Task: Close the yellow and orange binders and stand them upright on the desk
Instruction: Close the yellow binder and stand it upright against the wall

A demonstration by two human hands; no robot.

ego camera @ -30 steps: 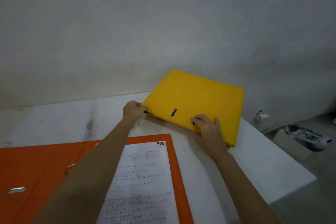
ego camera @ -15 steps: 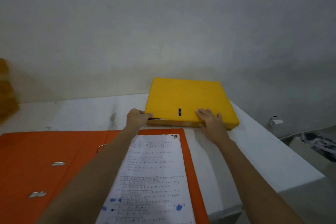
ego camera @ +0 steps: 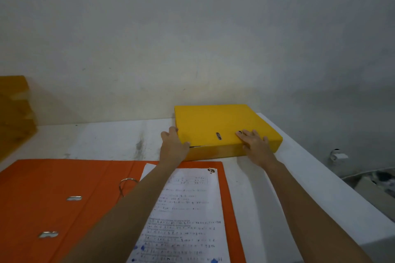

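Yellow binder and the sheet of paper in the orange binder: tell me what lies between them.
In the head view, the left hand and forearm cross that stretch, over a strip of orange binder cover, between yellow binder and paper.

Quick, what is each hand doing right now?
Left hand: curled around the near left corner of the closed yellow binder, gripping it.
Right hand: open, fingers flat on the binder's cover, pressing down.
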